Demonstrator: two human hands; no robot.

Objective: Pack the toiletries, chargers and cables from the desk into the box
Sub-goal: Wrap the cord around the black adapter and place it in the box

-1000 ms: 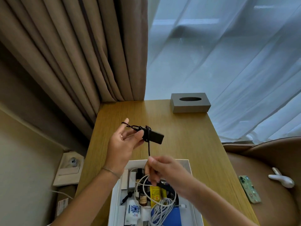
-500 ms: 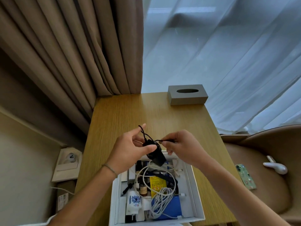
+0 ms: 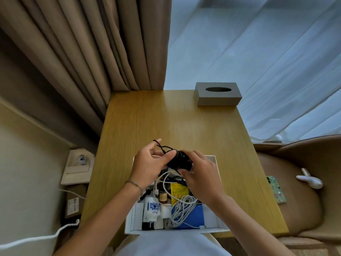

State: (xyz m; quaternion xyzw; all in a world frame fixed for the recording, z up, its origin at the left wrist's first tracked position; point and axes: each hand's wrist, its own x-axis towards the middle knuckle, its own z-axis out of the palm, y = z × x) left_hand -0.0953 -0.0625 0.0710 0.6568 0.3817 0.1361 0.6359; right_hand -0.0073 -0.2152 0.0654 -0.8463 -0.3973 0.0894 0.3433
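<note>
I see one black charger with its thin black cable wound around it, held in the air just above the far end of the white box. My left hand pinches it from the left, thumb on top and fingers curled beneath, with a loose loop of the black cable sticking up past the fingertips. My right hand grips the bundle from the right, fingers curled over it. The single box sits on the near part of the wooden desk, open at the top. Inside it I count one coil of white cable lying over a blue item, one white bottle with a blue flower print, one small brown bottle and one yellow packet; more lies underneath, but I cannot make it out. At the far right corner of the desk stands one grey tissue box. To the right, on the brown seat, lie one phone in a patterned green case and one white object, well apart from the box. A beige curtain hangs behind the desk on the left, beside a sheer white one on the right.
</note>
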